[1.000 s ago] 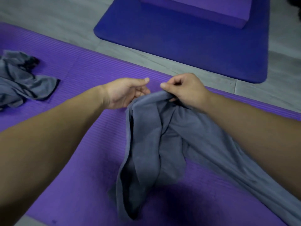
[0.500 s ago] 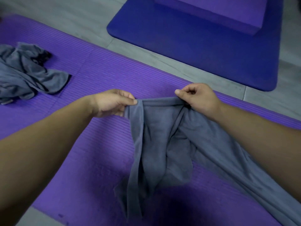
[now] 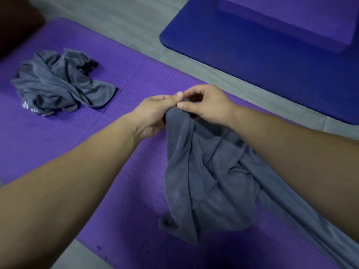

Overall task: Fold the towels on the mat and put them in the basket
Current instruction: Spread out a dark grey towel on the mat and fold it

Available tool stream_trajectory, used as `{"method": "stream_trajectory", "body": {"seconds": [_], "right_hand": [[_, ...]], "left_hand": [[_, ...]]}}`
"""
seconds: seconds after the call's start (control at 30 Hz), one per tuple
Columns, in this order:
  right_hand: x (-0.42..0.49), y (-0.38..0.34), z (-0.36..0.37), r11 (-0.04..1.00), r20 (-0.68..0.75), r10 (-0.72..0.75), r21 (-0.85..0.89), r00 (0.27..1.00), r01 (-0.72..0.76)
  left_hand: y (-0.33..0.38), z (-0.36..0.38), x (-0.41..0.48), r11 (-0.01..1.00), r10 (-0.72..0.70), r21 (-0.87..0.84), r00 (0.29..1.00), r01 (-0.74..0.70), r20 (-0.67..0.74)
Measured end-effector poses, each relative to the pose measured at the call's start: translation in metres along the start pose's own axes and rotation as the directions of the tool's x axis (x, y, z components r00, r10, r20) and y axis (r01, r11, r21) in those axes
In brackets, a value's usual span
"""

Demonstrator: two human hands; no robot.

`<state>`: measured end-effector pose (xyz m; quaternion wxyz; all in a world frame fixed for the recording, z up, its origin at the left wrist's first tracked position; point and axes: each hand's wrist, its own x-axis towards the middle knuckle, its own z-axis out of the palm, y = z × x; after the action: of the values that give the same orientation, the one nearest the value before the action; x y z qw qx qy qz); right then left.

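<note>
Mat (image 3: 58,142), purple and ribbed, filled most of the head view, running from upper left to lower right over grey floor (image 3: 126,26). Blue pad (image 3: 252,65) lay on the floor at upper right, well apart from the mat's far edge, with a purple block (image 3: 291,16) resting on it and cut off by the top of the frame.

Grey towel (image 3: 204,181) was at centre right of the mat. Its top was gathered into a narrow bunch and lifted; the body hung down in loose vertical folds. The lower end touched the mat, and one long part trailed off toward the lower right, under the right forearm.

Second grey towel (image 3: 54,84) lay crumpled in a heap on the mat at left, well apart from the first. White marks showed near its lower left edge, too small to read. Dark object (image 3: 15,26) sat in the upper left corner, identity not clear.

Left hand (image 3: 153,113) and right hand (image 3: 207,105) were together, thumbs touching or nearly so, above the far half of the mat. Both had curled fingers and gripped the bunched top of the hanging towel, the left from the side, the right from above with its thumb pressed on the cloth.
</note>
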<state>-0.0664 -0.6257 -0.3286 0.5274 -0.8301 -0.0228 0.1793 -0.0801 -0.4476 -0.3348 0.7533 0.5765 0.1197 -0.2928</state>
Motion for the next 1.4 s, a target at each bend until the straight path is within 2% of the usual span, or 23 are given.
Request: {"method": "stream_trajectory", "body": {"seconds": [0.07,0.17,0.33,0.37,0.43,0.5,0.53,0.6,0.67,0.73,0.77,0.8,0.87,0.93,1.0,1.03,1.07,1.13,1.17,1.2,1.27,1.33,1.4], "right_hand": [[0.003,-0.002,0.005,0.999,0.028,0.006,-0.034,1.0,-0.005],[0.004,-0.003,0.011,0.996,0.029,-0.001,-0.093,1.0,0.004],[0.013,-0.001,0.006,0.996,-0.115,0.055,0.08,0.992,-0.046],[0.015,-0.002,0.005,0.993,-0.134,0.066,0.102,0.989,-0.052],[0.02,-0.007,0.006,0.986,-0.147,0.096,0.148,0.984,-0.074],[0.028,-0.011,0.009,0.974,-0.179,0.121,0.212,0.976,-0.082],[0.033,-0.012,0.011,0.967,-0.205,0.13,0.241,0.97,-0.079],[0.042,-0.014,0.014,0.963,-0.242,0.135,0.26,0.961,-0.07],[0.05,-0.014,0.014,0.968,-0.258,0.13,0.241,0.957,-0.067],[0.058,-0.013,0.013,0.976,-0.277,0.12,0.211,0.953,-0.062],[0.062,-0.012,0.012,0.979,-0.288,0.117,0.193,0.95,-0.062],[0.066,-0.01,0.011,0.982,-0.3,0.116,0.175,0.947,-0.065],[0.075,-0.008,0.009,0.984,-0.325,0.127,0.159,0.937,-0.079],[0.086,-0.005,0.011,0.983,-0.347,0.145,0.154,0.926,-0.096],[0.099,0.001,0.016,0.983,-0.372,0.164,0.142,0.913,-0.119],[0.104,0.003,0.02,0.984,-0.377,0.168,0.127,0.911,-0.129],[0.111,0.007,0.023,0.985,-0.381,0.164,0.106,0.91,-0.133],[0.12,0.014,0.028,0.99,-0.383,0.144,0.052,0.913,-0.134],[0.122,0.016,0.03,0.99,-0.386,0.134,0.019,0.913,-0.138],[0.123,0.018,0.031,0.99,-0.389,0.126,-0.012,0.913,-0.142],[0.124,0.023,0.032,0.988,-0.391,0.114,-0.051,0.913,-0.145],[0.126,0.026,0.034,0.987,-0.394,0.099,-0.076,0.914,-0.139],[0.129,0.025,0.038,0.986,-0.385,0.078,-0.109,0.919,-0.129]], "left_hand": [[-0.005,-0.005,-0.004,0.998,-0.037,-0.046,0.998,0.04,0.056],[-0.02,-0.012,-0.01,0.998,-0.056,-0.026,0.998,0.058,0.038],[-0.049,-0.027,-0.019,0.991,-0.131,0.025,0.991,0.13,0.029],[-0.053,-0.03,-0.02,0.994,-0.112,0.016,0.994,0.112,-0.007],[-0.054,-0.033,-0.021,0.999,0.011,-0.048,0.988,-0.019,-0.157],[-0.046,-0.036,-0.022,0.988,0.138,-0.025,0.937,-0.154,-0.322],[-0.041,-0.038,-0.022,0.987,0.148,-0.006,0.926,-0.16,-0.348],[-0.037,-0.039,-0.026,0.999,0.038,-0.01,0.972,-0.042,-0.233],[-0.045,-0.045,-0.031,0.986,-0.112,0.113,0.991,0.12,-0.073],[-0.059,-0.05,-0.04,0.941,-0.191,0.281,0.981,0.188,-0.017],[-0.066,-0.052,-0.043,0.934,-0.198,0.3,0.98,0.195,-0.021],[-0.073,-0.053,-0.045,0.945,-0.179,0.267,0.982,0.188,-0.056],[-0.081,-0.058,-0.047,0.979,-0.031,0.192,0.977,0.073,-0.211],[-0.078,-0.066,-0.047,0.966,0.156,0.254,0.885,-0.045,-0.439],[-0.069,-0.079,-0.046,0.939,0.222,0.344,0.802,-0.022,-0.555],[-0.065,-0.085,-0.047,0.933,0.188,0.36,0.811,0.03,-0.554],[-0.062,-0.087,-0.051,0.922,0.116,0.374,0.849,0.101,-0.515],[-0.064,-0.091,-0.066,0.863,-0.051,0.443,0.915,0.241,-0.4],[-0.069,-0.092,-0.073,0.847,-0.088,0.463,0.929,0.259,-0.358],[-0.075,-0.093,-0.08,0.859,-0.083,0.454,0.94,0.236,-0.331],[-0.088,-0.095,-0.09,0.911,0.023,0.393,0.935,0.126,-0.354],[-0.096,-0.094,-0.093,0.921,0.17,0.39,0.873,0.025,-0.457],[-0.097,-0.093,-0.093,0.888,0.263,0.459,0.8,0.017,-0.54]]}}
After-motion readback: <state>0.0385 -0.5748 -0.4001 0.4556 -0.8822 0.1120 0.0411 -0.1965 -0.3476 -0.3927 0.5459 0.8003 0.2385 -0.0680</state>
